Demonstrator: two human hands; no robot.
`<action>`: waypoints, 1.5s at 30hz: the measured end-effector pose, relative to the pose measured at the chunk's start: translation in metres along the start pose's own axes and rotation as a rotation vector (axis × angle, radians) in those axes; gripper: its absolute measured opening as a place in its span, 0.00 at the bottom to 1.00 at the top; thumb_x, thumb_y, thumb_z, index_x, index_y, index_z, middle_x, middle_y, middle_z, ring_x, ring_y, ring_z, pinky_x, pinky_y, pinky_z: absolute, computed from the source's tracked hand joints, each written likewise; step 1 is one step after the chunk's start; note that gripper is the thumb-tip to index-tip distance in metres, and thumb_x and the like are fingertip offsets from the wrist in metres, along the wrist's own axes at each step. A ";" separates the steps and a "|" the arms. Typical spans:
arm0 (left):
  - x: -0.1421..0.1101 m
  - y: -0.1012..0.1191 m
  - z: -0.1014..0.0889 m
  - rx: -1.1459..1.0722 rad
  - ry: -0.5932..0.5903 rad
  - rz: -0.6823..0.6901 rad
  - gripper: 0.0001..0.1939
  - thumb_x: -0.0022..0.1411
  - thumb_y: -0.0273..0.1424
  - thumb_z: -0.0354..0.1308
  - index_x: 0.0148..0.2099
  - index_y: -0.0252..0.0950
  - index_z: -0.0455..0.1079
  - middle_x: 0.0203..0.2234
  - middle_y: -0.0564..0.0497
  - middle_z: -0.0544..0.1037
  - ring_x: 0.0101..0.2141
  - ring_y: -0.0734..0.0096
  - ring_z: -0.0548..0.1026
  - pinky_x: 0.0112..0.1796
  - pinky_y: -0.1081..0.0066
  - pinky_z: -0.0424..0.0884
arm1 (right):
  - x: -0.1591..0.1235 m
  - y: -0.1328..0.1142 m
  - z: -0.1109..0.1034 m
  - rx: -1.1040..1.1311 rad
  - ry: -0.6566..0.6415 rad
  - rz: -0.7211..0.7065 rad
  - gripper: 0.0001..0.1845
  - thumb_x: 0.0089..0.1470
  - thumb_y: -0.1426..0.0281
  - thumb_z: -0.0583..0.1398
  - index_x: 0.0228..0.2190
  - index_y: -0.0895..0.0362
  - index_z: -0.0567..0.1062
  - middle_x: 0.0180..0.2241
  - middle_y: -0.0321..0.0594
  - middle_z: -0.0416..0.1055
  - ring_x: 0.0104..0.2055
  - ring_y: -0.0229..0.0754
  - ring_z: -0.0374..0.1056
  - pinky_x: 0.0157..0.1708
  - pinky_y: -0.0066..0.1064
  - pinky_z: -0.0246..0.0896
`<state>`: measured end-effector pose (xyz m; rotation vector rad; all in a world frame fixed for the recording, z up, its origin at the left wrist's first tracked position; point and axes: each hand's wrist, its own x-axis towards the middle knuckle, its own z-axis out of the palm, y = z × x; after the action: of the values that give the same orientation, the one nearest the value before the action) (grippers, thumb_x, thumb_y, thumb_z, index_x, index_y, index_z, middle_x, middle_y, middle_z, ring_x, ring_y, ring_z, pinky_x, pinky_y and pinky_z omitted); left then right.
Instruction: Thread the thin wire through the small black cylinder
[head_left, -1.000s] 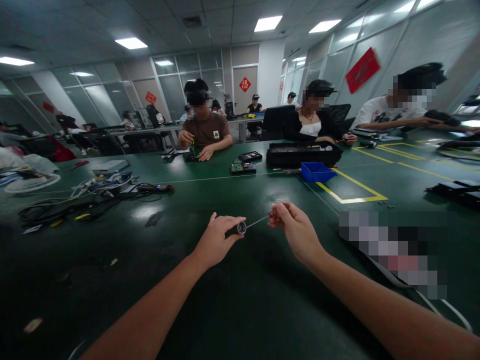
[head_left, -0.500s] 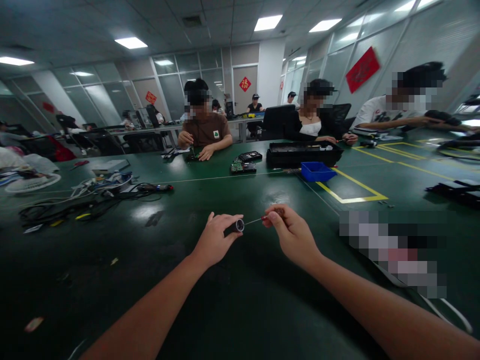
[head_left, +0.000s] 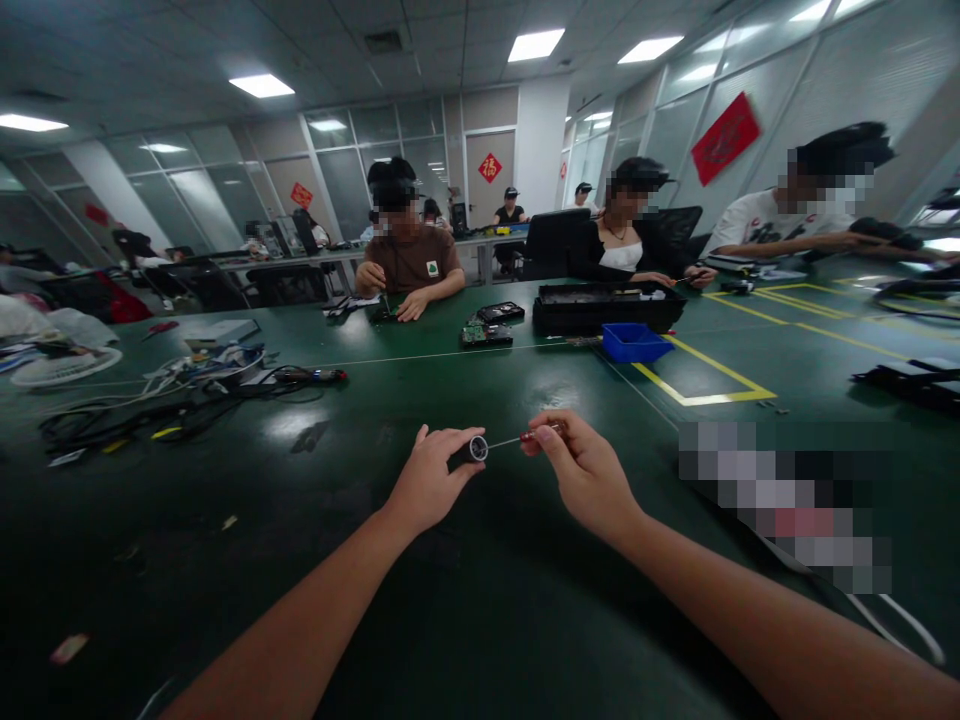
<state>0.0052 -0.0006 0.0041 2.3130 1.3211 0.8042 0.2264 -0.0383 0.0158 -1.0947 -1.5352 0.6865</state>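
Observation:
My left hand [head_left: 433, 472] is closed around a short black cylinder [head_left: 468, 452], its round, silver-rimmed open end turned to the right. In my right hand [head_left: 589, 462] is a screwdriver [head_left: 531, 437] with a reddish handle, pinched between thumb and fingers. Its thin metal shaft points left, and the tip meets the cylinder's open end. How deep the tip reaches inside I cannot tell. Both hands are held above the green table [head_left: 480, 620].
Tangled cables [head_left: 202, 390] lie at the left. Across the table are hard drives [head_left: 491, 325], a long black tray [head_left: 607, 308] and a blue bin [head_left: 636, 343]. A blurred-out item [head_left: 787, 510] lies to the right. Several people sit working beyond.
The screwdriver and the fingers of my right hand have shifted very slightly left, toward the cylinder. The cylinder's open end has turned a little in my left hand.

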 end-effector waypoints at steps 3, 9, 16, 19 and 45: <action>0.000 0.001 -0.001 -0.009 0.001 0.008 0.22 0.65 0.32 0.61 0.60 0.49 0.68 0.55 0.51 0.75 0.57 0.59 0.70 0.65 0.40 0.42 | 0.000 -0.002 0.000 -0.005 0.001 0.016 0.12 0.65 0.60 0.55 0.43 0.54 0.72 0.36 0.41 0.78 0.39 0.44 0.77 0.41 0.38 0.71; 0.000 0.002 0.000 -0.013 -0.010 0.004 0.20 0.64 0.32 0.62 0.58 0.48 0.70 0.53 0.51 0.76 0.56 0.58 0.71 0.65 0.39 0.42 | 0.002 -0.009 -0.004 -0.176 -0.001 0.021 0.13 0.62 0.58 0.59 0.36 0.54 0.75 0.27 0.37 0.77 0.29 0.43 0.74 0.30 0.34 0.66; -0.001 0.001 0.002 -0.015 -0.036 0.022 0.20 0.63 0.31 0.62 0.58 0.48 0.71 0.53 0.52 0.77 0.55 0.59 0.72 0.65 0.42 0.44 | 0.000 -0.008 -0.005 -0.214 -0.066 -0.037 0.08 0.64 0.66 0.54 0.39 0.53 0.73 0.32 0.37 0.76 0.34 0.43 0.74 0.34 0.33 0.66; -0.001 0.002 0.003 -0.015 -0.051 0.032 0.20 0.63 0.31 0.62 0.57 0.48 0.71 0.52 0.52 0.77 0.55 0.59 0.72 0.65 0.41 0.45 | 0.001 -0.009 -0.004 -0.300 -0.058 0.011 0.15 0.66 0.60 0.53 0.34 0.53 0.74 0.22 0.33 0.70 0.24 0.40 0.68 0.25 0.32 0.59; 0.000 0.006 0.001 -0.002 -0.028 -0.059 0.19 0.64 0.30 0.62 0.56 0.47 0.71 0.50 0.53 0.77 0.53 0.59 0.72 0.64 0.39 0.46 | 0.001 -0.001 0.002 -0.028 -0.020 0.058 0.10 0.63 0.61 0.57 0.41 0.53 0.70 0.34 0.40 0.75 0.35 0.44 0.72 0.36 0.37 0.67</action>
<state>0.0093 -0.0034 0.0065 2.2640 1.3697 0.7515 0.2241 -0.0371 0.0166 -1.1604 -1.5389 0.7198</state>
